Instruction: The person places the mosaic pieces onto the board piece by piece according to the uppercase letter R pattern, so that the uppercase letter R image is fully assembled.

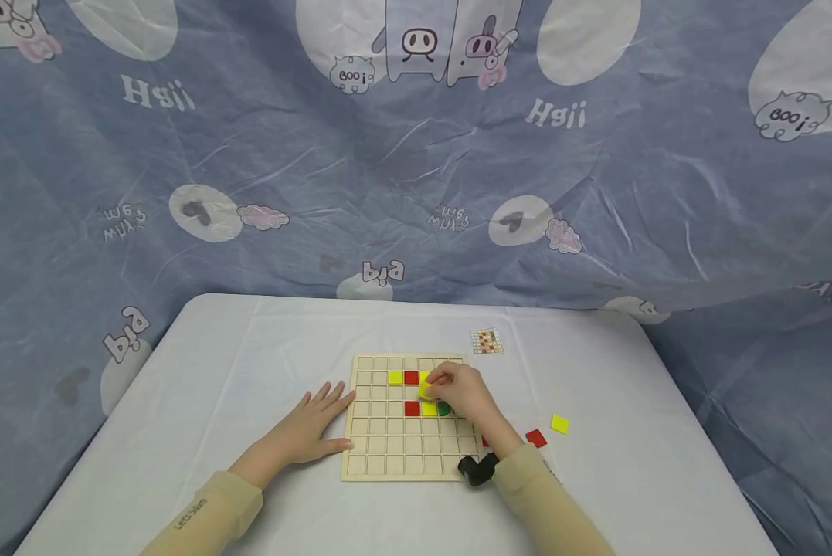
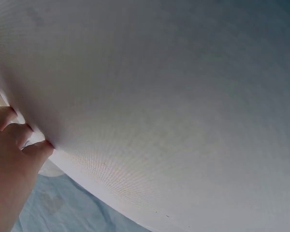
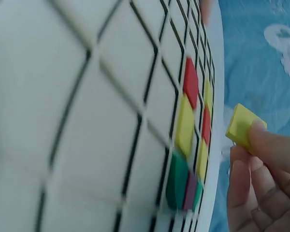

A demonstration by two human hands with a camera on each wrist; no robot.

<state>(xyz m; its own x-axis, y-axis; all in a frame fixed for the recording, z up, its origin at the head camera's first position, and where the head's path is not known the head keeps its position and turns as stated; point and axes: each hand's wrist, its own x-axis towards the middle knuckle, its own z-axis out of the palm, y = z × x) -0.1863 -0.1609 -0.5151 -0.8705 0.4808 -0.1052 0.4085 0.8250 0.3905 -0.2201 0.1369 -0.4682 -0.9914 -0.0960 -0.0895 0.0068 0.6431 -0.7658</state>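
Observation:
A square wooden grid board lies on the white table. My right hand is over its upper right part and pinches a yellow square tile between thumb and fingers, tilted and raised off the grid in the right wrist view. Around it in the cells are a red tile, a yellow tile, another red tile, a yellow tile and a green piece. Cells beneath the right hand are hidden. With fingers spread, my left hand rests against the board's left edge.
Loose on the table at the right lie a red tile and a yellow tile. Behind the board is a small printed pattern card. A black object sits by the right wrist. Patterned blue cloth hangs behind the table.

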